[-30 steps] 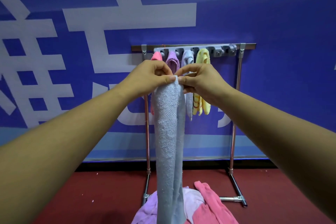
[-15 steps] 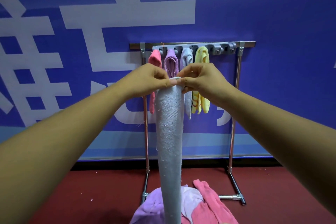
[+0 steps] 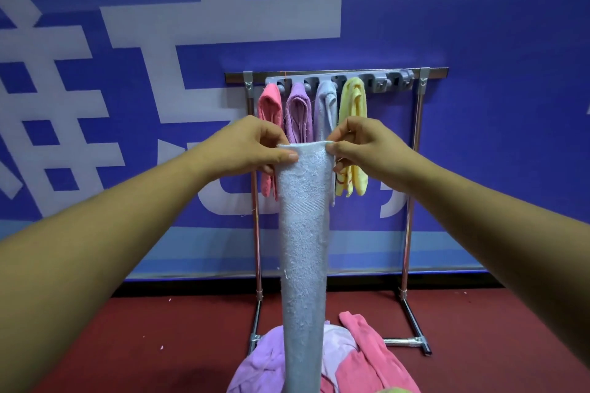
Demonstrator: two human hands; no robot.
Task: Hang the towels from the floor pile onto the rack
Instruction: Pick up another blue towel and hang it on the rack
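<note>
Towel (image 3: pixel 303 233) (pale blue) hangs in front of the person: left hand (image 3: pixel 252 147) and right hand (image 3: pixel 364 150) pinch its top corners. Large white characters (image 3: pixel 223 19) on the wall (image 3: pixel 479 25) are cropped, unreadable.

The long pale blue terry-cloth towel (image 3: pixel 303 233) at frame centre is looped and fuzzy, matt, with a flatter woven herringbone band across its upper part and lint flecks lower down. Behind it, the chrome tube rack (image 3: pixel 419 112) is polished metal with a bright sheen. Its grey plastic hook strip (image 3: pixel 380 82) looks smooth and dull, and the pink towel (image 3: pixel 269 105), purple towel (image 3: pixel 298 112), lavender towel (image 3: pixel 325 105) and yellow towel (image 3: pixel 352 102) on it are soft napped cloth. The dark red floor (image 3: pixel 159 329) along the bottom looks matt and faintly speckled, and the blue printed wall banner (image 3: pixel 479 25) is smooth with a low sheen.
</note>
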